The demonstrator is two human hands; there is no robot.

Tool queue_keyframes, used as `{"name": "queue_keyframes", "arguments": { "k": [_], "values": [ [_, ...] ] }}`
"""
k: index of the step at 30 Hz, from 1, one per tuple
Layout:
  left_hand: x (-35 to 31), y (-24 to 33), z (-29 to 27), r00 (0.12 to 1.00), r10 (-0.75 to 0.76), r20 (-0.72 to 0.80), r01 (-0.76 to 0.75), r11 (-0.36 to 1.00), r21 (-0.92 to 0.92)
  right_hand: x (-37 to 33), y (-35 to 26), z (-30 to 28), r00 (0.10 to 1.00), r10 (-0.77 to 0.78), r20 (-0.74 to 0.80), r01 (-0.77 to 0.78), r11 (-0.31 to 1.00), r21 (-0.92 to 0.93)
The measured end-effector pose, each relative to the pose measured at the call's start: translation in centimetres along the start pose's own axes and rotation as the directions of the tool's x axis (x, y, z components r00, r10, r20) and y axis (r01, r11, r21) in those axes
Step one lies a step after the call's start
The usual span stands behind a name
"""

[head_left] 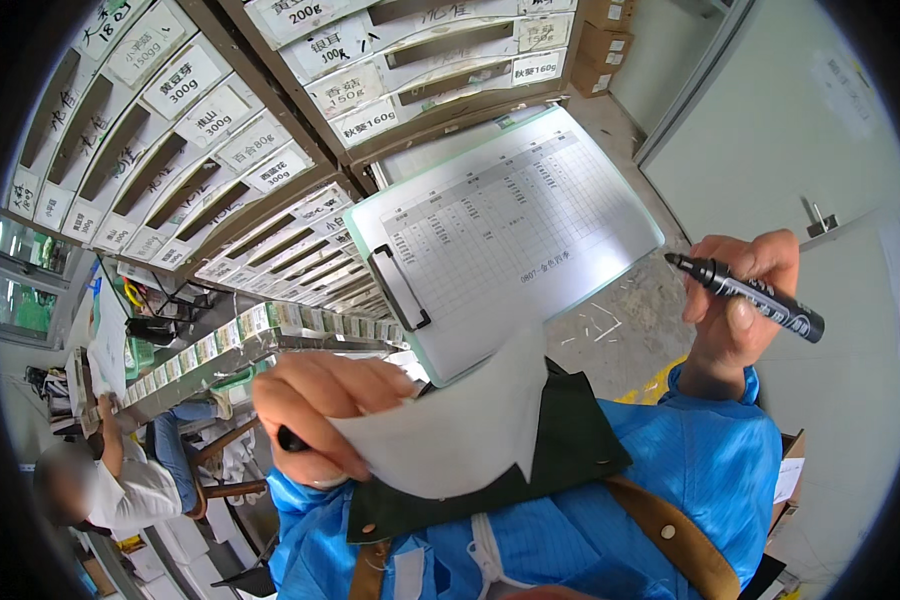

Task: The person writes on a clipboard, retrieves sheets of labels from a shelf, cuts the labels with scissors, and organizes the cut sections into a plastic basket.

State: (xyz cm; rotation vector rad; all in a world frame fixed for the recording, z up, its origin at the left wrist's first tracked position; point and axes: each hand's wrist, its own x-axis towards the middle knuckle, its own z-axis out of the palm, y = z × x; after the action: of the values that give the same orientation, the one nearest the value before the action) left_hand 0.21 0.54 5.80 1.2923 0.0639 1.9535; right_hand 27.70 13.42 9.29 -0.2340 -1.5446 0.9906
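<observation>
My left hand (320, 412) is closed on a curled sheet of white paper (465, 440). A small black marker cap (291, 439) pokes out between the fingers of that same hand. In my right hand (732, 318) is a black marker (760, 296), uncapped, its dark tip pointing left toward the clipboard. The clipboard (374, 262) has a green edge and a black-and-silver clip, with a printed table sheet (510, 225) on it. It lies tilted in front of me, between both hands, and neither hand visibly touches it. The loose paper overlaps its near edge.
Brown-framed shelving with labelled white drawer fronts (205, 120) rises ahead and to the left. A long rack (240, 330) of labelled boxes stands below it. At far left sits another person (140, 480). A pale door (800, 140) is on the right, cardboard boxes (605, 45) beyond.
</observation>
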Motion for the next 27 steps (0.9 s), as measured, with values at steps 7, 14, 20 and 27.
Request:
{"name": "queue_keyframes", "arguments": {
  "k": [7, 14, 20, 27],
  "values": [
    [-3.5, 1.4, -1.6, 0.792, -0.293, -0.536, 0.611, 0.36, 0.705, 0.0, 3.4, 0.0, 0.891, 0.139, 0.432, -0.075, 0.984, -0.162],
    [-2.0, -1.5, -0.2, 0.821, -0.249, -0.514, 0.54, 0.044, 0.841, 3.7, 6.9, 0.5, 0.748, 0.277, 0.603, -0.167, 0.958, -0.233],
    [-1.8, -3.2, -0.9, 0.793, -0.31, -0.524, 0.53, -0.07, 0.845, 2.3, 12.1, 2.6, 0.572, 0.548, 0.61, -0.523, 0.817, -0.243],
    [-2.0, -3.4, -0.9, 0.782, -0.277, -0.559, 0.559, -0.085, 0.824, 1.8, 12.8, 2.4, 0.558, 0.559, 0.614, -0.549, 0.803, -0.232]
  ]
}}
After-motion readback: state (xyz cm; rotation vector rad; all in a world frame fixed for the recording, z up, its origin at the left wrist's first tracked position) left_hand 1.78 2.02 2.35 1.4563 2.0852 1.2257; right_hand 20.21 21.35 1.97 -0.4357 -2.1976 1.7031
